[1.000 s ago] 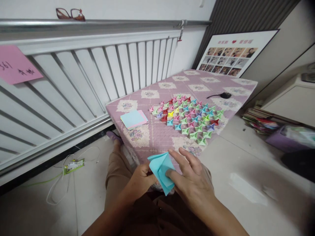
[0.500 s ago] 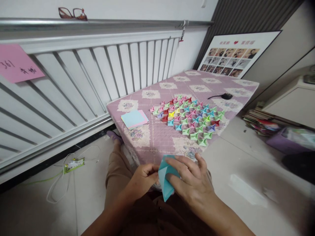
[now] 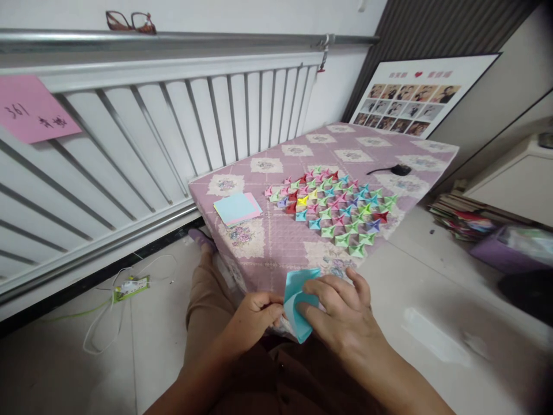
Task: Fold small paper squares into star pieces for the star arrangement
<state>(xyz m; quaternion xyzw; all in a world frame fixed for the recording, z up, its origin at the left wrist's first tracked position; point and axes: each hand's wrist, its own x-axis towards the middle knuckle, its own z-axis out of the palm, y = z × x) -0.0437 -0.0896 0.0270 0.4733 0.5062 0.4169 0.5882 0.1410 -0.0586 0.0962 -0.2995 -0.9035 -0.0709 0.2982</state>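
Observation:
A light-blue sheet of origami paper (image 3: 295,288), partly folded, is held up in front of my body at the near edge of the table. My right hand (image 3: 343,314) grips it from the right, with fingers and thumb pinching a fold. From the other side my left hand (image 3: 256,318) pinches the paper's left edge between thumb and fingers. Beyond them, rows of small folded paper pieces (image 3: 332,210) in green, pink, blue, red and yellow cover the middle of the tabletop. A stack of paper squares (image 3: 237,208), blue on top with pink beneath, lies to the left.
A purple patterned cloth covers the table (image 3: 276,248). A black object with a thin tail (image 3: 400,169) lies at its right side. A white radiator (image 3: 194,121) runs along the left wall. A power strip (image 3: 132,287) with cables is on the floor.
The blue paper has turned and bent in my hands; its lower tip has come up and its top fold now leans right. The view has shifted slightly.

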